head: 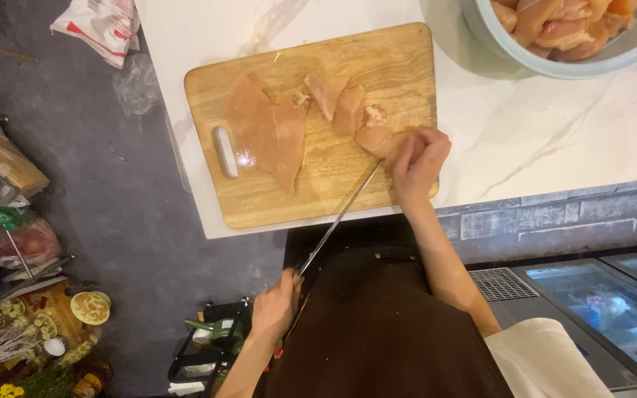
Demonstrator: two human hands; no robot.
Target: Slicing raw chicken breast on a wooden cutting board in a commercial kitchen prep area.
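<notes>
You are mid-cut, by the look of it: your left hand [274, 306] has its fingers wrapped tight on the handle of the knife [339, 215], well back off the bench [510, 125], and the long blade reaches up onto the board [318, 195]. Its tip meets the chicken piece [372, 137] at the board's right edge. Your right hand [418, 158] pins that piece, fingers curled down on it. A flat fillet [267, 133] and two cut chunks [337, 103] lie to the left, apart from the blade. The next stroke calls for keeping those curled fingertips clear of the edge, since tip and hand nearly touch. The tip itself is hidden by your hand and the meat. The bowl [554, 68] of more chicken is cut off at the top.
</notes>
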